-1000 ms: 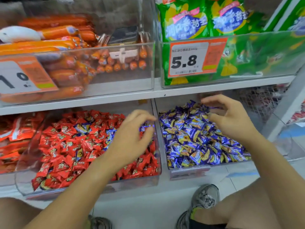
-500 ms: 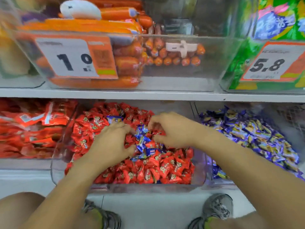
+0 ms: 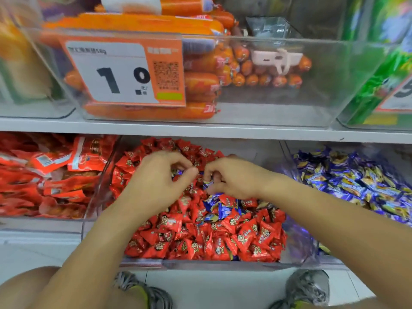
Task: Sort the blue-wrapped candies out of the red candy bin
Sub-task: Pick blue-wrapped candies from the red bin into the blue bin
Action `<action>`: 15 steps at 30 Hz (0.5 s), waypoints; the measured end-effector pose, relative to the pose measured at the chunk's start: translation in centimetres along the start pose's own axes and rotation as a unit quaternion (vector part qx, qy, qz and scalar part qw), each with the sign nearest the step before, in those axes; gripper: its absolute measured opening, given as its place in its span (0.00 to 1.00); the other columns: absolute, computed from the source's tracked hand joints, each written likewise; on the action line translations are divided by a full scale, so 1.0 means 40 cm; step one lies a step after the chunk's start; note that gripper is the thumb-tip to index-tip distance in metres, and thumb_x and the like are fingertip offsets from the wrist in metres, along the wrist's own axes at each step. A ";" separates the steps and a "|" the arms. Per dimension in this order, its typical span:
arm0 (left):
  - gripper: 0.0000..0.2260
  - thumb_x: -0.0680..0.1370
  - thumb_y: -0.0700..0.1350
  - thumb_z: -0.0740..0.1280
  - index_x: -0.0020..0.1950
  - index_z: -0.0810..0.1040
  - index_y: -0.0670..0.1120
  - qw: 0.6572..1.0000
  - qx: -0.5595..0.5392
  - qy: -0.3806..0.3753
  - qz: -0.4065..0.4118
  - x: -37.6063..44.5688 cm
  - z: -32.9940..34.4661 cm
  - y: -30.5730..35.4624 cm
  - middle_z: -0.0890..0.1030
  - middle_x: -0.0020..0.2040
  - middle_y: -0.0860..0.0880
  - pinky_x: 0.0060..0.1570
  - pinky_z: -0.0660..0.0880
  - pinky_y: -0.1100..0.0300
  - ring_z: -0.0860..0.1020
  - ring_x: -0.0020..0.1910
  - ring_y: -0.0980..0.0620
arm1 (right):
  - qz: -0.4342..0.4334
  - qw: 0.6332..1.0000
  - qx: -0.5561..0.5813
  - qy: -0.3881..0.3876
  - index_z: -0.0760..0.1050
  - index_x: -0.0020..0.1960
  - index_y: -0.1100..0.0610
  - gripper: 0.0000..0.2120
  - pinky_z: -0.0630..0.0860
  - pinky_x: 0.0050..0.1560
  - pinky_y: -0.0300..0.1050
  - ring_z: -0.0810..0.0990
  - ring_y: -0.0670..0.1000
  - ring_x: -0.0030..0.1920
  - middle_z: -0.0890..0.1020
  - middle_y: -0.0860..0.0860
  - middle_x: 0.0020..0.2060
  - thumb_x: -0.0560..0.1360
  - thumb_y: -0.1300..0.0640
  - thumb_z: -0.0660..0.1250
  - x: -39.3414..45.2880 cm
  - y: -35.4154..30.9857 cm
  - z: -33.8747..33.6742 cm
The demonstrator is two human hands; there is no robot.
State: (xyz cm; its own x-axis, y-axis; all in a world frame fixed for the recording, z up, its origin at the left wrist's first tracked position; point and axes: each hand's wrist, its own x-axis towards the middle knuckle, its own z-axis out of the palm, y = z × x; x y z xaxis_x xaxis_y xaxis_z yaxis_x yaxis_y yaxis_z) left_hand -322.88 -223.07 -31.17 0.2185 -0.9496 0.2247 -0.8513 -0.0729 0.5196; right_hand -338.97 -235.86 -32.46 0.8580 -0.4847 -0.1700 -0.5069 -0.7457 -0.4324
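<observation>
Lower shelf, left end: flat red foil snack packs stacked in a clear bin. Next along, the clear plastic bin of red-wrapped candies sits at the shelf's front edge, heaped nearly full.

Left hand over the bin's back-left part, fingers curled, thumb and forefinger pinched together on a small blue-wrapped candy — mostly hidden, so the grasp is probable, not certain.

Right hand just beside it, over the middle of the bin, fingertips nearly meeting the left's; it pinches another blue wrapper between thumb and curled fingers.

A loose cluster of blue-wrapped candies lies on the red heap directly under the right hand, toward the bin's centre.

Right end of shelf: a clear bin of blue-and-yellow wrapped candies.

Upper shelf: orange sausage sticks behind an orange-and-white price tag.

Below, grey sneakers on pale floor.
</observation>
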 end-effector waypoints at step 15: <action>0.23 0.70 0.50 0.76 0.65 0.79 0.52 0.984 0.170 -0.050 -0.013 0.063 0.000 -0.084 0.76 0.59 0.45 0.59 0.73 0.48 0.75 0.59 0.42 | 0.016 0.999 0.012 -0.043 0.69 0.54 0.58 0.09 0.68 0.39 0.46 0.71 0.46 0.36 0.73 0.48 0.36 0.79 0.53 0.63 -0.042 -0.003 -0.032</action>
State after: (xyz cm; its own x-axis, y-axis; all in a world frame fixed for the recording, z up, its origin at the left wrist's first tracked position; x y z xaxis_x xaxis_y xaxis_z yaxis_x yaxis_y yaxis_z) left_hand -319.47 -225.21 -32.36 0.2084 -0.9701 0.1243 -0.9603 -0.1789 0.2142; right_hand -340.46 -235.52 -30.99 0.8462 -0.4661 -0.2583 -0.5324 -0.7188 -0.4471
